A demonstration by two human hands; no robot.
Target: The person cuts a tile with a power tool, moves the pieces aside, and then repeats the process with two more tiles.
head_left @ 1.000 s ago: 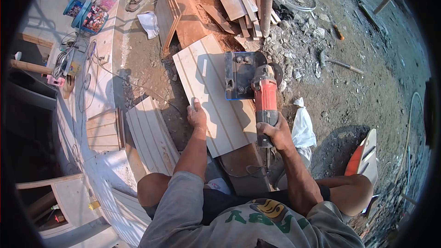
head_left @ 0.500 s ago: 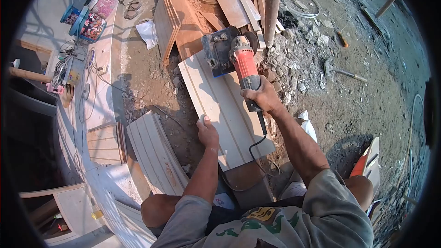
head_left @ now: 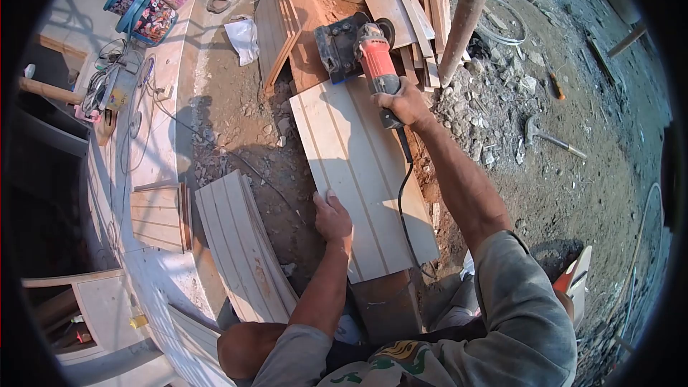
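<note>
My right hand (head_left: 406, 105) is closed around the dark rear body of a red and black angle grinder (head_left: 377, 57). The grinder is fixed to a dark, dusty guide plate (head_left: 337, 46), which sits at the far end of a long cream tile (head_left: 358, 172) with brown stripes. A round disc (head_left: 385, 29) shows at the tool's head. Its black cord (head_left: 403, 208) runs back over the tile. At the tile's left edge, my left hand (head_left: 334, 218) grips the rim, thumb and fingers at the edge; some fingers are hidden.
Striped tiles (head_left: 244, 244) lie stacked at left, with a smaller stack (head_left: 158, 218) beside them. Tile offcuts (head_left: 408, 14) lie ahead near a pole (head_left: 466, 18). A hammer (head_left: 555, 136) and rubble (head_left: 494, 100) are at right. Buckets (head_left: 154, 21) stand at upper left.
The view has shifted somewhat. The grinder and guide plate have moved away from me to the tile's far end. My left hand has slid toward me along the tile edge.
</note>
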